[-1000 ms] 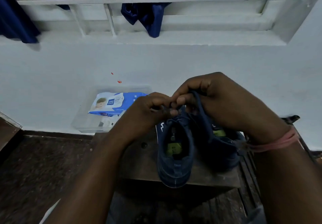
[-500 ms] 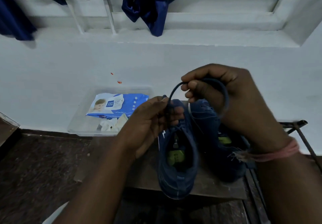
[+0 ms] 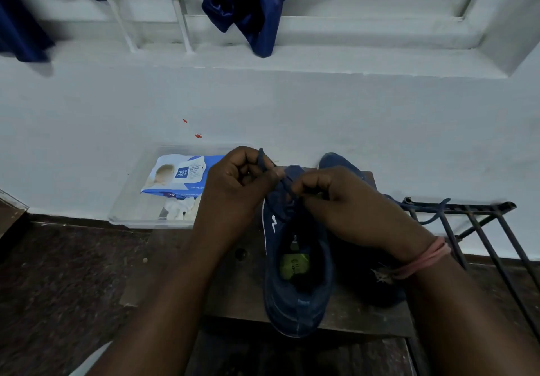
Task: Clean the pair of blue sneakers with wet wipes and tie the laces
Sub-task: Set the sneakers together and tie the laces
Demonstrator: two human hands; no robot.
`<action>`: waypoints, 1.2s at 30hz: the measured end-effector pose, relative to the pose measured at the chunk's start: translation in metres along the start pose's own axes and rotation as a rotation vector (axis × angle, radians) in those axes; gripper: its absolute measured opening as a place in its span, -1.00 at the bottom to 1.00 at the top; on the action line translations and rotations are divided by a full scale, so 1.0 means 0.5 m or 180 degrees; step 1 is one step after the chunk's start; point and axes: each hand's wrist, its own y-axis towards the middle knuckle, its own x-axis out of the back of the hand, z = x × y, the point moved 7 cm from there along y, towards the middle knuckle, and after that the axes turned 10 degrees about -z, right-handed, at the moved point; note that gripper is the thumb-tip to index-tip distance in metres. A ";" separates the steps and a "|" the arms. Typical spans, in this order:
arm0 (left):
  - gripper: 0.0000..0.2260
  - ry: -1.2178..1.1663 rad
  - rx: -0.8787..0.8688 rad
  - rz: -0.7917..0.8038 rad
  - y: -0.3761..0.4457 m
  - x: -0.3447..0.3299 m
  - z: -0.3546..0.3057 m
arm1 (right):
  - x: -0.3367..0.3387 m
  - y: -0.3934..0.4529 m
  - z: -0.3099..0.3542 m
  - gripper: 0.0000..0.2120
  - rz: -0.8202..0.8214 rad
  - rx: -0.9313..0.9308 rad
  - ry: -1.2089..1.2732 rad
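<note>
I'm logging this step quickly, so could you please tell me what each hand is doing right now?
Left hand: closed, pinching the lace of the near sneaker.
Right hand: closed, pinching the same lace.

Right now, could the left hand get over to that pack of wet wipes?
Probably yes. The wet wipes pack lies in an open clear tray just beside the left hand, nothing between, but that hand would first have to drop the lace.
</note>
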 end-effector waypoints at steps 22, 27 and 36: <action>-0.78 -0.0578 0.1324 0.0135 -0.036 -0.036 0.028 | -0.007 -0.039 0.129 -0.84 -0.0737 0.0103 -0.2161; -0.79 -0.0680 0.1344 0.0215 -0.033 -0.031 0.025 | 0.056 -0.033 0.137 -0.91 -0.1311 -0.0154 -0.1729; -0.73 0.0767 0.0873 0.0189 0.011 0.038 0.056 | 0.202 -0.042 -0.045 -0.86 -0.1221 -0.1243 -0.1593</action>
